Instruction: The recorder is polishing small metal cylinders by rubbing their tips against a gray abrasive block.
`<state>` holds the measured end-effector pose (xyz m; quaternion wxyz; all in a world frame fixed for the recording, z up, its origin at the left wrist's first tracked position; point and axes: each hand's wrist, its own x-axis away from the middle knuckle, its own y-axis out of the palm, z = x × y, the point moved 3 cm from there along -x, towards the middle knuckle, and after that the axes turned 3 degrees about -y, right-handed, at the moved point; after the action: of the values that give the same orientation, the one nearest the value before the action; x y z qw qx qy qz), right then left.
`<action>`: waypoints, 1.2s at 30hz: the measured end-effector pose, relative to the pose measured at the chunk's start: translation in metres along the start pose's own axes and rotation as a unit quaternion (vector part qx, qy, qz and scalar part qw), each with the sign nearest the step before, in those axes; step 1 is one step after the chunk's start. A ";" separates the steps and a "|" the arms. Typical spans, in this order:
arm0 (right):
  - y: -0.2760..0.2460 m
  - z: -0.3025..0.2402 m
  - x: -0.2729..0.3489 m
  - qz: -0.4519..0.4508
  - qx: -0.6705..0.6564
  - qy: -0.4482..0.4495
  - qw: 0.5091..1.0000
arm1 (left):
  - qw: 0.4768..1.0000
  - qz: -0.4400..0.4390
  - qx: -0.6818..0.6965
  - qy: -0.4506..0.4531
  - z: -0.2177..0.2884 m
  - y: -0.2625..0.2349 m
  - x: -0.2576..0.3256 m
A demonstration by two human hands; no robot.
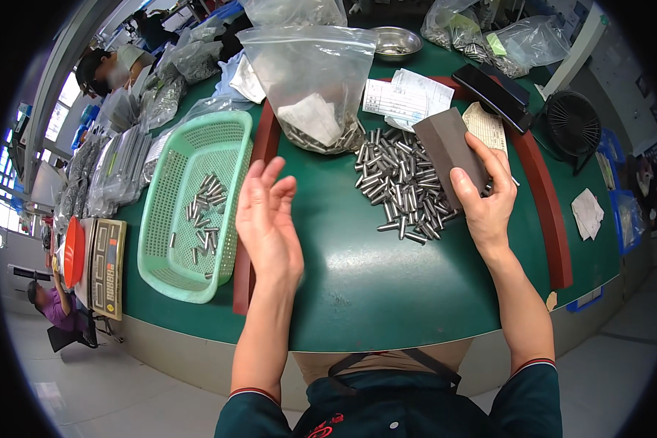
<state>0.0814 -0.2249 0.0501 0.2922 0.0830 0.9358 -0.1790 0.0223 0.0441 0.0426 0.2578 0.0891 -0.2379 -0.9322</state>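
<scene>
My right hand [491, 204] grips a dark brown rectangular block [445, 150], thumb on its near face and fingers along its right side. The block is tilted over the right part of a pile of small metal pins [396, 179] on the green tabletop [343, 285] and hides some of them. My left hand [269, 219] is raised at the right side of a pale green plastic basket [148, 233], palm turned inward, fingers apart and slightly curled, with nothing in it. Several loose pins [206, 201] lie inside the basket.
Dark red rails [551, 219] border the work area. Beyond the pile are a zip bag of pins [306, 87], paper slips [405, 98], a metal bowl [396, 44] and a phone [493, 98]. A black fan [571, 128] stands right; a scale [108, 270] sits left. Two people are off left.
</scene>
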 end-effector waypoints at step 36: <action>0.001 -0.002 0.001 0.001 0.009 -0.010 1.000 | 0.892 -0.259 -0.322 0.182 -0.043 0.027 0.022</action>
<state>0.0798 -0.2232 0.0505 0.3006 0.0847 0.9313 -0.1877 0.0279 -0.0049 0.0172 0.0601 0.2279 0.1578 -0.9589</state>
